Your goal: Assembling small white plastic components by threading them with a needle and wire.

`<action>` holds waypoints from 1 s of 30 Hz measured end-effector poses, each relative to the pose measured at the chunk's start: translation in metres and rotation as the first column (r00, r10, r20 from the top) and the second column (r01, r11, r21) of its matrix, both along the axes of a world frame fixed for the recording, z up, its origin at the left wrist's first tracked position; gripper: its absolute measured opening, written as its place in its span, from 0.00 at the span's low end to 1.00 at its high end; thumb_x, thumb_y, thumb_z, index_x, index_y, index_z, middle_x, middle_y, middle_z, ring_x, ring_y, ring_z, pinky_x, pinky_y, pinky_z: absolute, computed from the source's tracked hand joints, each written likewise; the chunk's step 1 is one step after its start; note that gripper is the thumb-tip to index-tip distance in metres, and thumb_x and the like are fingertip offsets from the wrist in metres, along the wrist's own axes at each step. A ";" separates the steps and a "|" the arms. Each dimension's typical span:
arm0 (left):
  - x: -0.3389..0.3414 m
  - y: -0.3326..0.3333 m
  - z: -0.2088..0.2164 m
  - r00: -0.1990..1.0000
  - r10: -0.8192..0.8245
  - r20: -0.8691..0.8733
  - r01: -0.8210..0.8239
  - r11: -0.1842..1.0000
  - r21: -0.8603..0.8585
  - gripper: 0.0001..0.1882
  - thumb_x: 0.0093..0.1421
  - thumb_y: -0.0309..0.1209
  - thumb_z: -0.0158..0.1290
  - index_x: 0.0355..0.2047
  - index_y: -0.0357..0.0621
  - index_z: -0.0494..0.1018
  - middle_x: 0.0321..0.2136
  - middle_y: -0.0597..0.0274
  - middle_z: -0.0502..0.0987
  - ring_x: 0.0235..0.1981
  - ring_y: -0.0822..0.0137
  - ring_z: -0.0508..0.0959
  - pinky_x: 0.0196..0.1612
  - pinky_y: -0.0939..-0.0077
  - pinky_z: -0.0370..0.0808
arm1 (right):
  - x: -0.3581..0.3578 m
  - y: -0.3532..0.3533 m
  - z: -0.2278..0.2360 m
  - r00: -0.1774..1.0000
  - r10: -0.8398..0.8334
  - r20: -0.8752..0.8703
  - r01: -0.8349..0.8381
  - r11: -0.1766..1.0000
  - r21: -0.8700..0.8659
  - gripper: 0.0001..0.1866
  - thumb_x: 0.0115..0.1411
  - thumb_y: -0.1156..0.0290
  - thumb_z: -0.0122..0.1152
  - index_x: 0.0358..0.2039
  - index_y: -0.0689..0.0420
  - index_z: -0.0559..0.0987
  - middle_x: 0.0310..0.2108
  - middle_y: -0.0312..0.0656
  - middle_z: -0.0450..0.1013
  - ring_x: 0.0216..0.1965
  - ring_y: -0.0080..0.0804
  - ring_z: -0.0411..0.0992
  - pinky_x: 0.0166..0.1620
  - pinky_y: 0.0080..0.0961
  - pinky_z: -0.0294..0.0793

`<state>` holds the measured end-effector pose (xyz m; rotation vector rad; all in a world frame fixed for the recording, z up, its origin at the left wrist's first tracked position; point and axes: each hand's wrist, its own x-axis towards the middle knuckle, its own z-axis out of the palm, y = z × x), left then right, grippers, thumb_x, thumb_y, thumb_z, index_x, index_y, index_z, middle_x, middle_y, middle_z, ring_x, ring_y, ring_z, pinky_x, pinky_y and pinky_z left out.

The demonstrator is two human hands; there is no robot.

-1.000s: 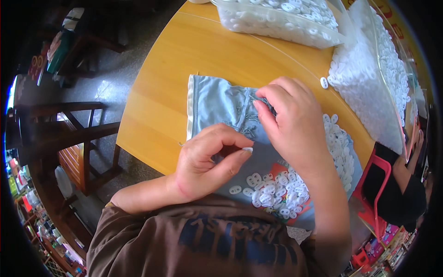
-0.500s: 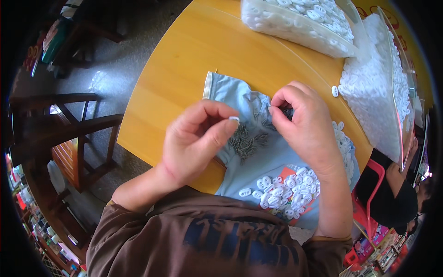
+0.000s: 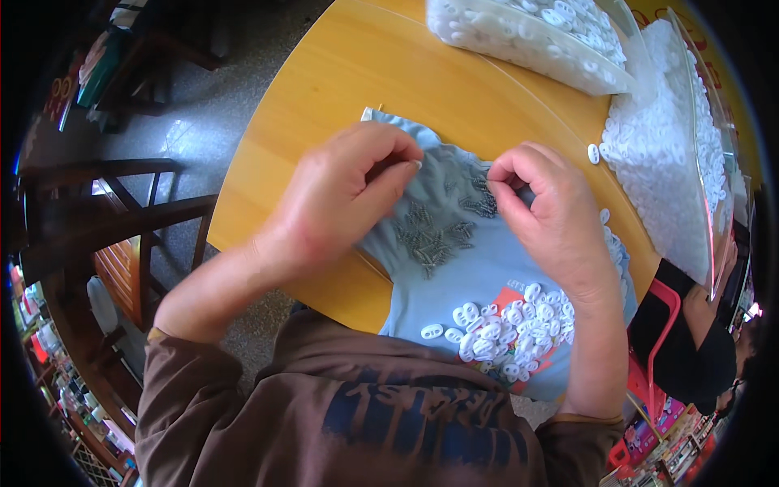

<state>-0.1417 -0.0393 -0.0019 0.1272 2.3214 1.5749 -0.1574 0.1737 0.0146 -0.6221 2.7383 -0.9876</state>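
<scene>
My left hand [image 3: 341, 191] is raised over the far left part of a light blue cloth garment [image 3: 479, 260]. Its thumb and forefinger pinch a small white plastic piece [image 3: 418, 164], mostly hidden by the fingers. My right hand [image 3: 556, 215] is closed in a pinch beside a small heap of metal springs [image 3: 480, 203]; what its fingertips hold, if anything, is too small to make out. Another heap of springs [image 3: 430, 239] lies on the cloth between the hands. Nearer me, white oval pieces with two holes [image 3: 519, 329] are piled on the garment.
The garment lies on a yellow wooden table [image 3: 316, 97]. At the far right stand a clear container [image 3: 527, 57] and a second clear container [image 3: 657, 162], both full of white pieces. A wooden chair [image 3: 122, 260] is at left. A person [image 3: 690, 349] sits at right by a red chair [image 3: 661, 341].
My left hand has moved up and away from me with the white piece, uncovering more springs. My right hand has shifted slightly right, still pinched.
</scene>
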 end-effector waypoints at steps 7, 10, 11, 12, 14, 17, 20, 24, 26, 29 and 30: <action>-0.033 0.002 -0.010 0.894 -0.253 -0.369 0.111 0.925 -0.364 0.08 0.54 0.28 0.46 0.33 0.40 0.71 0.31 0.53 0.72 0.34 0.52 0.72 0.36 0.66 0.70 | 0.003 0.005 0.004 0.994 -0.083 0.073 0.098 0.965 -0.243 0.06 0.47 0.86 0.55 0.25 0.63 0.72 0.24 0.36 0.68 0.26 0.22 0.68 0.31 0.17 0.67; -0.038 0.001 -0.014 0.887 -0.226 -0.402 0.084 0.936 -0.341 0.07 0.53 0.28 0.47 0.32 0.41 0.72 0.29 0.55 0.72 0.33 0.54 0.73 0.36 0.67 0.70 | 0.005 0.008 0.003 0.993 -0.067 0.095 0.094 0.947 -0.306 0.05 0.47 0.86 0.56 0.26 0.63 0.72 0.25 0.36 0.69 0.27 0.21 0.67 0.32 0.16 0.66; -0.038 0.001 -0.014 0.885 -0.233 -0.403 0.078 0.927 -0.367 0.07 0.53 0.28 0.47 0.32 0.41 0.72 0.29 0.55 0.72 0.33 0.54 0.73 0.35 0.67 0.70 | 0.006 0.010 0.002 0.992 -0.059 0.109 0.093 0.938 -0.334 0.05 0.47 0.85 0.56 0.26 0.63 0.73 0.25 0.36 0.69 0.27 0.20 0.67 0.32 0.16 0.66; -0.038 0.002 -0.013 0.883 -0.241 -0.403 0.071 0.917 -0.392 0.07 0.53 0.28 0.47 0.32 0.41 0.72 0.29 0.55 0.72 0.33 0.54 0.73 0.35 0.67 0.71 | 0.006 0.011 0.002 0.992 -0.060 0.111 0.094 0.938 -0.334 0.05 0.47 0.85 0.56 0.26 0.63 0.73 0.25 0.36 0.69 0.27 0.20 0.67 0.32 0.16 0.66; -0.037 0.002 -0.014 0.887 -0.228 -0.402 0.062 0.921 -0.385 0.07 0.53 0.28 0.47 0.32 0.42 0.72 0.28 0.55 0.72 0.33 0.55 0.73 0.35 0.67 0.71 | 0.008 0.012 0.002 0.990 -0.058 0.129 0.095 0.948 -0.304 0.04 0.48 0.84 0.57 0.26 0.63 0.73 0.25 0.36 0.69 0.26 0.20 0.66 0.32 0.15 0.66; -0.036 0.003 -0.016 0.885 -0.205 -0.418 0.039 0.927 -0.373 0.07 0.53 0.28 0.47 0.32 0.42 0.72 0.28 0.56 0.72 0.32 0.55 0.73 0.34 0.67 0.71 | 0.011 0.009 0.001 0.951 -0.181 0.250 0.257 0.912 -0.319 0.04 0.49 0.83 0.57 0.26 0.63 0.73 0.24 0.36 0.69 0.26 0.21 0.66 0.31 0.16 0.65; -0.035 0.003 -0.017 0.876 -0.194 -0.442 0.018 0.929 -0.371 0.07 0.53 0.28 0.47 0.32 0.42 0.72 0.29 0.56 0.72 0.32 0.55 0.74 0.33 0.68 0.71 | 0.008 0.014 0.003 0.990 -0.141 -0.017 0.138 0.985 -0.103 0.05 0.47 0.82 0.58 0.27 0.63 0.74 0.24 0.39 0.69 0.26 0.27 0.68 0.31 0.20 0.66; -0.035 0.003 -0.018 0.860 -0.190 -0.473 -0.002 0.926 -0.377 0.06 0.54 0.28 0.47 0.32 0.43 0.72 0.29 0.58 0.73 0.31 0.56 0.74 0.32 0.68 0.72 | 0.011 0.015 0.000 0.982 0.004 -0.188 0.018 0.993 0.116 0.08 0.45 0.80 0.59 0.28 0.63 0.74 0.25 0.43 0.69 0.28 0.36 0.68 0.32 0.25 0.67; -0.035 0.005 -0.019 0.859 -0.192 -0.475 -0.006 0.923 -0.385 0.06 0.54 0.28 0.47 0.32 0.43 0.72 0.29 0.58 0.73 0.30 0.56 0.74 0.32 0.68 0.72 | 0.011 0.013 -0.001 0.981 -0.023 -0.194 0.050 0.989 0.137 0.09 0.44 0.79 0.60 0.29 0.62 0.74 0.27 0.45 0.68 0.31 0.41 0.68 0.35 0.29 0.67; -0.036 0.005 -0.018 0.858 -0.182 -0.480 -0.027 0.918 -0.396 0.06 0.54 0.27 0.48 0.32 0.43 0.72 0.29 0.58 0.73 0.30 0.56 0.74 0.32 0.68 0.72 | 0.007 0.016 -0.001 0.980 -0.028 -0.197 0.057 0.987 0.148 0.09 0.44 0.79 0.60 0.29 0.62 0.74 0.29 0.45 0.69 0.33 0.41 0.68 0.36 0.29 0.67; -0.037 0.004 -0.018 0.859 -0.170 -0.482 -0.041 0.917 -0.398 0.06 0.53 0.27 0.48 0.32 0.43 0.72 0.29 0.59 0.73 0.30 0.56 0.74 0.32 0.68 0.72 | 0.007 0.016 -0.001 0.980 -0.027 -0.195 0.056 0.988 0.147 0.09 0.44 0.79 0.60 0.29 0.62 0.74 0.29 0.45 0.69 0.33 0.41 0.68 0.36 0.29 0.67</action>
